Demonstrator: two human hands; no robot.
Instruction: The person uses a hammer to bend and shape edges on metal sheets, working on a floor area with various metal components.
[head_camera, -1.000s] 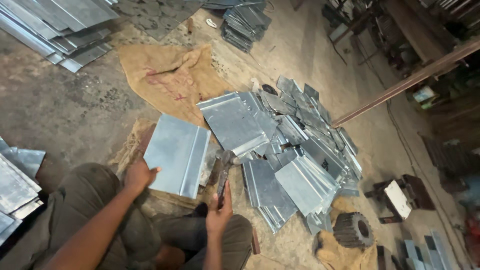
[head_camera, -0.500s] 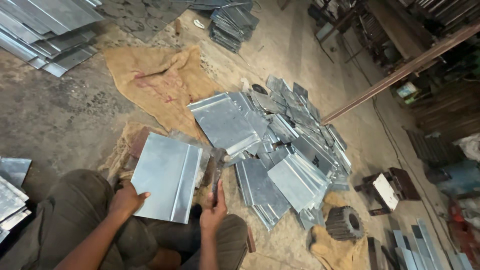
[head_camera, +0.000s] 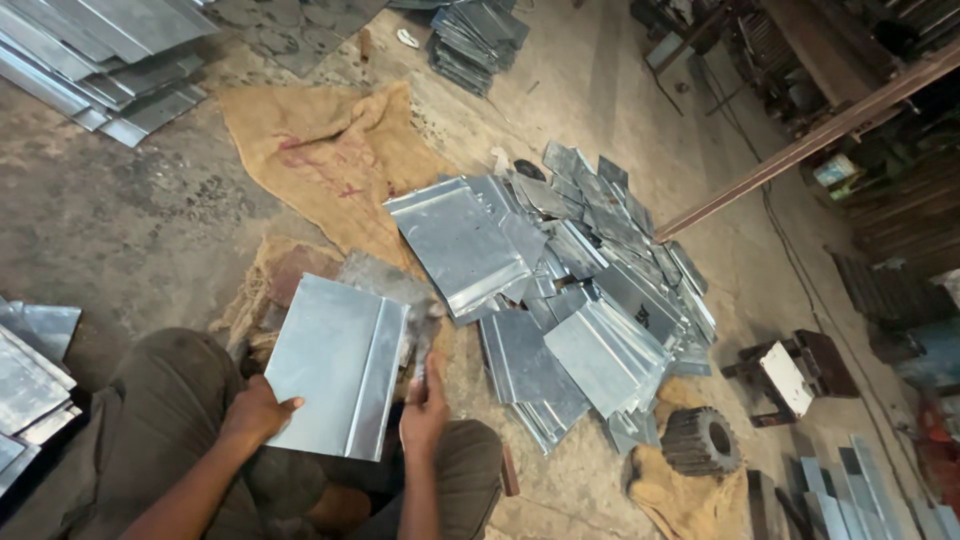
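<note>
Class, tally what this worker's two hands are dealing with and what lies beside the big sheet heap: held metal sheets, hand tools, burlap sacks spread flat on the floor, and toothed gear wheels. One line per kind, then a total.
Held folded metal sheet, in the left hand: 1
Hand tool, in the right hand: 1
Burlap sack spread flat: 1
Toothed gear wheel: 1
Total: 4

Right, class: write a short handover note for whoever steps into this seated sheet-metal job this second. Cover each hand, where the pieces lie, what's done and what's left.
Left hand: grip on the lower left edge of a folded galvanised sheet panel, held over the lap.
Right hand: closed around a hammer, head near the panel's raised fold.
Loose heap of similar panels lies on the floor ahead, beside burlap sacking.
Done and left: cannot tell which panels are finished.
</note>
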